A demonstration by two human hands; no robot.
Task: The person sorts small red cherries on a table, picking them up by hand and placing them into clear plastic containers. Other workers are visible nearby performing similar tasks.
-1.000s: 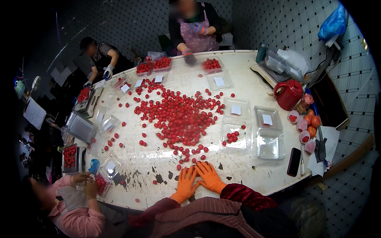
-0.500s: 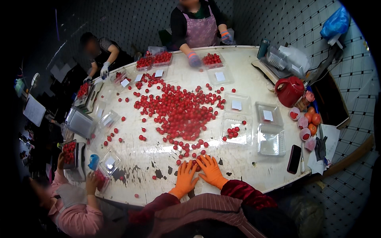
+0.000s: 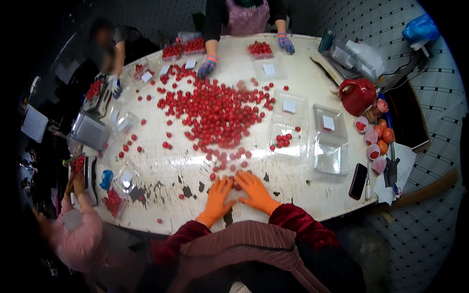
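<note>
In orange gloves, my left hand (image 3: 216, 201) and my right hand (image 3: 255, 192) rest on the table with fingers stretched forward and a gap between the palms. A few cherry tomatoes (image 3: 237, 186) sit at their fingertips, partly hidden by the gloves. Beyond them spreads a large heap of red cherry tomatoes (image 3: 220, 112), thinning to loose ones toward me. To the right of the heap, an open clear plastic box (image 3: 289, 146) holds several tomatoes. Another clear box (image 3: 331, 155) beside it has no fruit in it.
Across the table, a co-worker's gloved hand (image 3: 208, 66) touches the heap. Filled tomato boxes (image 3: 184, 48) stand at the far edge. On the right are a red kettle (image 3: 358, 97), a phone (image 3: 358, 181) and net-wrapped fruit (image 3: 373, 151). A scale (image 3: 88, 183) stands left, near another person.
My view has shifted, and my hands stay at the heap's near edge. The co-worker opposite has moved a hand from beside a box to the heap. The person at left has let go of a box.
</note>
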